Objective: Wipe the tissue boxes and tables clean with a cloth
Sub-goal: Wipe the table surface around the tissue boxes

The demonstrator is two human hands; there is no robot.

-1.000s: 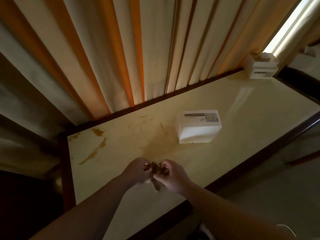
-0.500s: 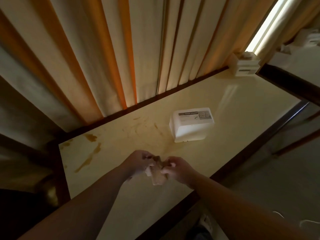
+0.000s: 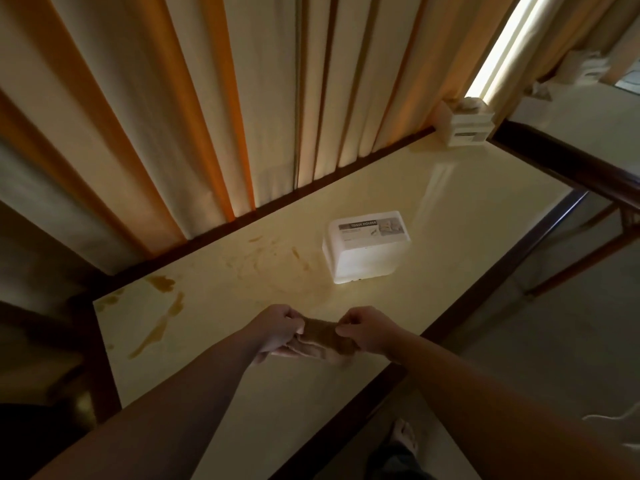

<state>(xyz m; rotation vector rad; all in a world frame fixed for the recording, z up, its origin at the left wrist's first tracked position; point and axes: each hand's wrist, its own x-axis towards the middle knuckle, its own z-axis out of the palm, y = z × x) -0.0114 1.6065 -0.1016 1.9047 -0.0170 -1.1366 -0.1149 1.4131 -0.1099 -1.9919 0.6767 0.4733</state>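
Here both hands (image 3: 277, 329) pinch the cloth (image 3: 323, 337) taut.

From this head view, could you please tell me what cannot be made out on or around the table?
- Cloth: its ends are hidden inside the left hand and right hand gripping it.
- Near tissue box: the label's small print under "TISSUE HOLDER" is too small to read.
- Far tissue box: its label is blurred.
- Table: its near-left part is hidden under the forearms.
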